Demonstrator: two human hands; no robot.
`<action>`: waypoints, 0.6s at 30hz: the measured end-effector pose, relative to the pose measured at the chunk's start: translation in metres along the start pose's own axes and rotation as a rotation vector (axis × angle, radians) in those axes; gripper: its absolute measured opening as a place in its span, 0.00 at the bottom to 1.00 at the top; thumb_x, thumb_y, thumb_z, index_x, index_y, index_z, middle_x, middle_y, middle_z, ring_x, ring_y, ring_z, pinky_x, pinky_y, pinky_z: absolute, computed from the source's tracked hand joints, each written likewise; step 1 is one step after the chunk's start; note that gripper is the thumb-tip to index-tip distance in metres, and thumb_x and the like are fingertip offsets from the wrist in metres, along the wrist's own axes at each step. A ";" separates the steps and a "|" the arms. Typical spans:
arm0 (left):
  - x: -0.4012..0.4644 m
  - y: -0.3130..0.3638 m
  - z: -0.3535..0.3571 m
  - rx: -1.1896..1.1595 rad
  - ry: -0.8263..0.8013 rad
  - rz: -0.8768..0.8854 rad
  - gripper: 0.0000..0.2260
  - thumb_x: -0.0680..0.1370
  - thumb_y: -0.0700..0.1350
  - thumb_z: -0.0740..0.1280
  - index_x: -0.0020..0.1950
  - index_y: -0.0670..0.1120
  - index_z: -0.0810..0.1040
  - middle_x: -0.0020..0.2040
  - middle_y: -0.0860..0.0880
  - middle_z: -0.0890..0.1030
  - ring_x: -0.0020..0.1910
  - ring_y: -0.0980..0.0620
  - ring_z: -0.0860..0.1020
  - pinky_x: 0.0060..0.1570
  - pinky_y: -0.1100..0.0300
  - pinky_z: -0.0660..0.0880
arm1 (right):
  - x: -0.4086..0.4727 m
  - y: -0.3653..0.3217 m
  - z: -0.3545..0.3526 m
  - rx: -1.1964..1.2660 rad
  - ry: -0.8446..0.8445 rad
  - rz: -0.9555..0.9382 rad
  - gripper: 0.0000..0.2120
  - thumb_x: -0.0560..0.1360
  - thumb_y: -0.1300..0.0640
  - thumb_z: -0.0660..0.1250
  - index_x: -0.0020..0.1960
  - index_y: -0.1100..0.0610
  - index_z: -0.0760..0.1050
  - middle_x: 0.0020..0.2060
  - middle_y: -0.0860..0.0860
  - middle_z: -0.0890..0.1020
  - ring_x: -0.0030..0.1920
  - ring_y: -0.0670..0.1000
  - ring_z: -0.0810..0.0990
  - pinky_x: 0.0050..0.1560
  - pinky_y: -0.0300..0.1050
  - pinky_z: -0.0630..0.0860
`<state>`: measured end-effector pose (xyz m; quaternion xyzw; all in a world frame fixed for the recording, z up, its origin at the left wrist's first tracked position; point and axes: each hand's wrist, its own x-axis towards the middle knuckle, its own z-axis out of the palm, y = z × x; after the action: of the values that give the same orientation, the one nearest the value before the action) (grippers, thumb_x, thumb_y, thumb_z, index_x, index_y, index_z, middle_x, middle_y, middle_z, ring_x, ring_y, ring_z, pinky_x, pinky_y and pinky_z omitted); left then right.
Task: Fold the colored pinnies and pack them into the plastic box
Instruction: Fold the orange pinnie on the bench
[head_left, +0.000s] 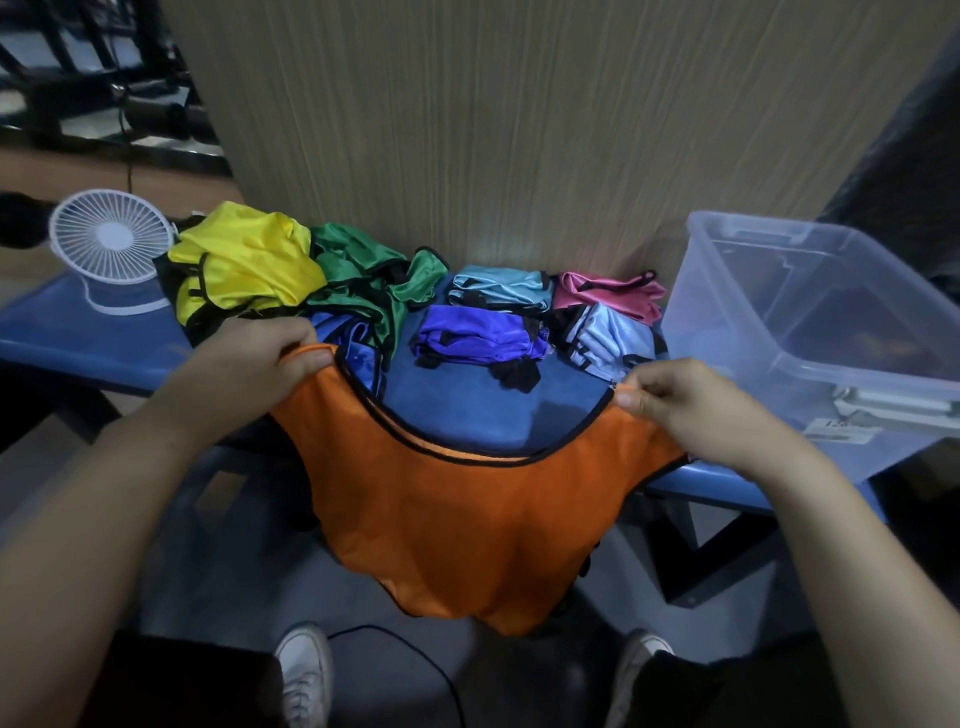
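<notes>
Both hands — left hand (249, 364) and right hand (691, 405) — are pinching the orange pinny (467, 519) by its shoulders. It is hanging off the table (78, 332) edge — slippery cloth may be sliding floorward.

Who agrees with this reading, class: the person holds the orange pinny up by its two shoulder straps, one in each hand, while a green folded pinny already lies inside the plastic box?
One detail is wrong. In the head view the plastic box holds no pinny; the green pinny lies unfolded on the blue table. The left hand and right hand do hold the orange pinny by its straps.
</notes>
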<state>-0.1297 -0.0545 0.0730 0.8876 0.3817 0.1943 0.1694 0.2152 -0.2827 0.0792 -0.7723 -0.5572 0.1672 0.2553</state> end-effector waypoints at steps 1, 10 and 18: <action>0.000 0.003 -0.001 0.006 -0.004 0.011 0.11 0.79 0.51 0.68 0.38 0.51 0.75 0.35 0.52 0.78 0.39 0.54 0.77 0.41 0.52 0.71 | 0.000 -0.001 0.001 -0.008 0.061 0.000 0.15 0.79 0.54 0.69 0.34 0.53 0.74 0.27 0.46 0.72 0.30 0.42 0.68 0.36 0.40 0.67; 0.004 0.045 0.009 -0.107 0.022 0.052 0.08 0.79 0.50 0.69 0.41 0.50 0.80 0.37 0.50 0.81 0.40 0.52 0.78 0.43 0.51 0.74 | -0.003 -0.030 0.007 0.154 0.238 0.129 0.15 0.79 0.53 0.68 0.36 0.57 0.78 0.24 0.50 0.71 0.25 0.46 0.66 0.32 0.42 0.65; 0.014 0.085 0.050 -0.331 -0.037 -0.032 0.13 0.78 0.50 0.71 0.36 0.46 0.81 0.26 0.48 0.78 0.24 0.60 0.70 0.32 0.59 0.67 | -0.003 -0.061 0.042 0.543 0.010 0.210 0.12 0.78 0.63 0.66 0.37 0.69 0.77 0.26 0.63 0.79 0.20 0.50 0.69 0.23 0.38 0.63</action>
<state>-0.0452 -0.1068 0.0710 0.8448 0.3556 0.2355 0.3232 0.1444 -0.2614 0.0798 -0.7299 -0.4080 0.3320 0.4365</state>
